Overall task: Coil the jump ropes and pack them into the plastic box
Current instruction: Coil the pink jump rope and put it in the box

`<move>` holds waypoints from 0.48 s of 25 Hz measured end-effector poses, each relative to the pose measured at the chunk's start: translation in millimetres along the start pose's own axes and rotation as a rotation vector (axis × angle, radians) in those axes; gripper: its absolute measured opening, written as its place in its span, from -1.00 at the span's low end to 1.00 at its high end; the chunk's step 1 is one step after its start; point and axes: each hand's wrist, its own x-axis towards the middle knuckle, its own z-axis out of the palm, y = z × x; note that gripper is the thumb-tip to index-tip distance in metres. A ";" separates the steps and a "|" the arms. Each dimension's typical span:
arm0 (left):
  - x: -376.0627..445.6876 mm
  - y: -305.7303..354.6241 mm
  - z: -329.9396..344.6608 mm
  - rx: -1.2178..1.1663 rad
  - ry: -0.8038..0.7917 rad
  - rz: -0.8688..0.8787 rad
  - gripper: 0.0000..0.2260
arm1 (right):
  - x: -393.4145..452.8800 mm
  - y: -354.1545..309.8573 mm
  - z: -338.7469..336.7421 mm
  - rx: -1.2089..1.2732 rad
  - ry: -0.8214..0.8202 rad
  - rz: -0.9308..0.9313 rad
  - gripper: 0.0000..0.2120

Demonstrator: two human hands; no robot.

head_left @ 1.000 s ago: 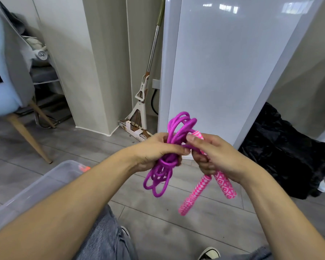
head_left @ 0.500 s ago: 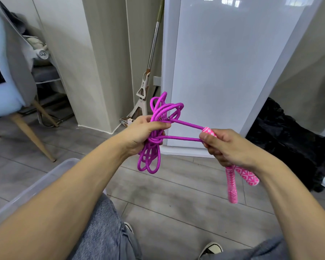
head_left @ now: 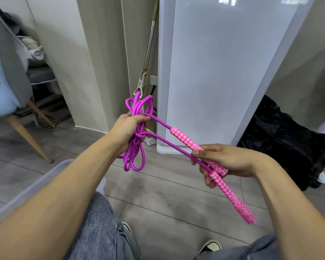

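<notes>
Purple rope coil (head_left: 134, 147) is gripped mid-bundle by left hand (head_left: 128, 128) so loops are kept gathered. Both pink handles (head_left: 188, 142) are clasped in right hand (head_left: 225, 162) at 4 o'clock, tails drawn taut. Plastic box (head_left: 26, 192) waits at 8 o'clock.

Bright, soft daylight; wide-angle edge distortion
</notes>
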 end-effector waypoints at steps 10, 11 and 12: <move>6.9 -4.5 -6.8 -0.091 0.070 -0.094 -0.93 | 8.7 -6.8 4.2 0.076 0.208 -0.112 -0.63; 3.9 -7.0 -2.1 -0.070 0.005 -0.132 -0.90 | 13.5 -9.0 8.3 0.100 0.322 -0.182 -0.64; -1.1 -10.6 6.6 -0.057 -0.076 -0.168 -0.87 | 19.5 -11.5 14.0 0.114 0.432 -0.240 -0.66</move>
